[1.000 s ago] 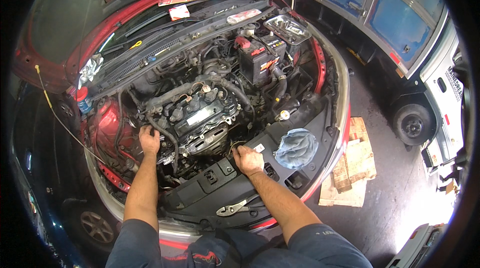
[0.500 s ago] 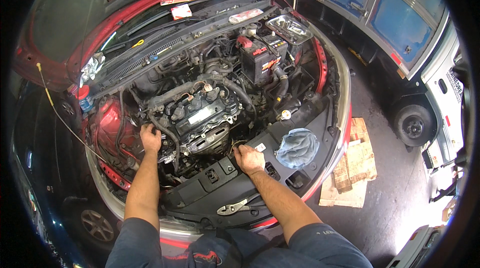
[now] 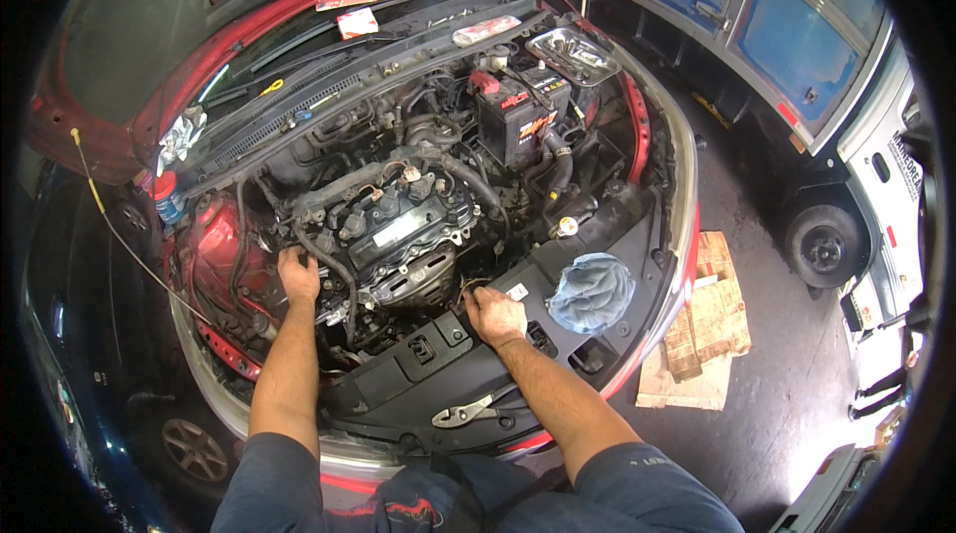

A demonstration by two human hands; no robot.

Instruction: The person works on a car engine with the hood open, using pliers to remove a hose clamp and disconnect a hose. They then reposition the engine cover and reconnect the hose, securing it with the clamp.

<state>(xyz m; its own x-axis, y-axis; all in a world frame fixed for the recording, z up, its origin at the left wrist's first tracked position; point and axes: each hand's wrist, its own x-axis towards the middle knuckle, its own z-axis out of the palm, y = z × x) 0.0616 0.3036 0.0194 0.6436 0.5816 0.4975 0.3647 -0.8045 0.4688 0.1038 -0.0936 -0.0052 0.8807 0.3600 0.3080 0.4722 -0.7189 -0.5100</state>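
My left hand (image 3: 299,276) reaches into the engine bay at the left side of the engine (image 3: 396,224), beside a black hose (image 3: 344,279). Its fingers are bent and closed down among the parts there, and what they grip is hidden. At the rear edge of the black plastic front cover (image 3: 388,384) rests my right hand (image 3: 496,316), its fingers curled closed. A thin brownish strand shows by its fingertips, but I cannot make out what it holds. Slip-joint pliers (image 3: 463,412) lie on the cover, and a crumpled blue cloth (image 3: 592,293) sits to the right.
A battery (image 3: 520,120) stands at the back right, with a metal tray of tools (image 3: 573,57) behind it. The raised hood (image 3: 199,25) overhangs the far left. Flattened cardboard (image 3: 705,324) lies on the floor at right, near a parked truck (image 3: 777,45).
Both hands stay in nearly the same places, with the left fingers shifting only slightly. The whole view has moved a little.
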